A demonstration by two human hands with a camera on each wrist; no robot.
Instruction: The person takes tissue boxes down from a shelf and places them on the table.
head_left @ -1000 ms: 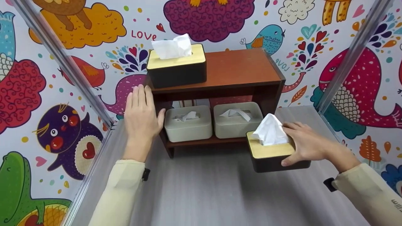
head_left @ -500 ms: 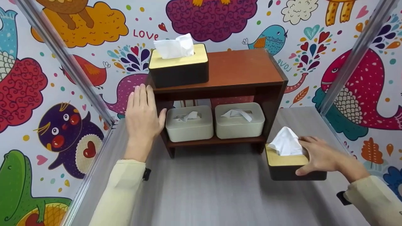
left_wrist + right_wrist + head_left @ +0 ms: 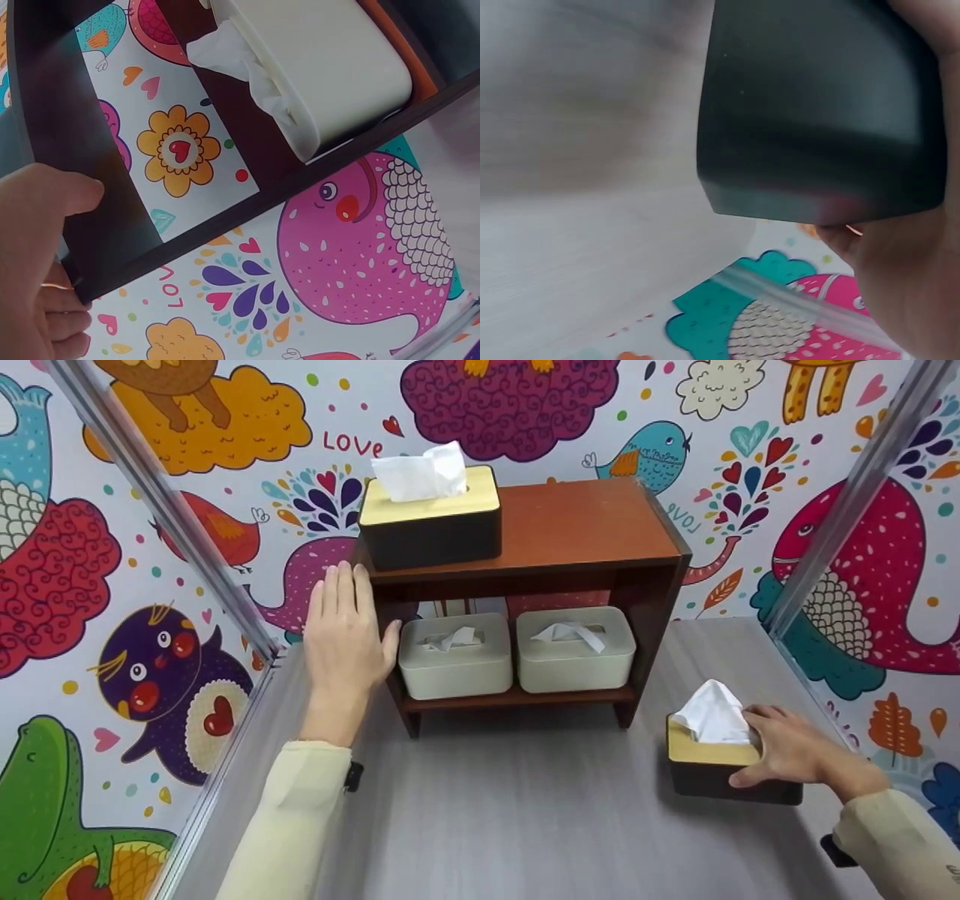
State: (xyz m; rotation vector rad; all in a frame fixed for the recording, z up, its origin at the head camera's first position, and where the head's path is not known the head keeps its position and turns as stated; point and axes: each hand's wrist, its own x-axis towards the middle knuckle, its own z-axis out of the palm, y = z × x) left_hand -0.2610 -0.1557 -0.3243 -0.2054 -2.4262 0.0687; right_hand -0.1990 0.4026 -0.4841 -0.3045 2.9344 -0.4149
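Note:
In the head view my right hand grips a black tissue box with a light wooden lid and a white tissue sticking up. Its thumb is on the front side and the fingers reach over the far side. The right wrist view shows the box's dark underside tilted above the floor. My left hand lies by the left side of a brown wooden shelf, fingers straight, thumb near the front edge. On the shelf top stands a second black tissue box with a wooden lid.
Inside the shelf two beige tissue boxes, a left one and a right one, stand side by side. Grey floor stretches in front. Patterned walls with metal corner strips enclose the space on the left, back and right.
My right hand has carried the black tissue box to the right and toward me, away from the shelf front. The left hand keeps its place by the shelf.

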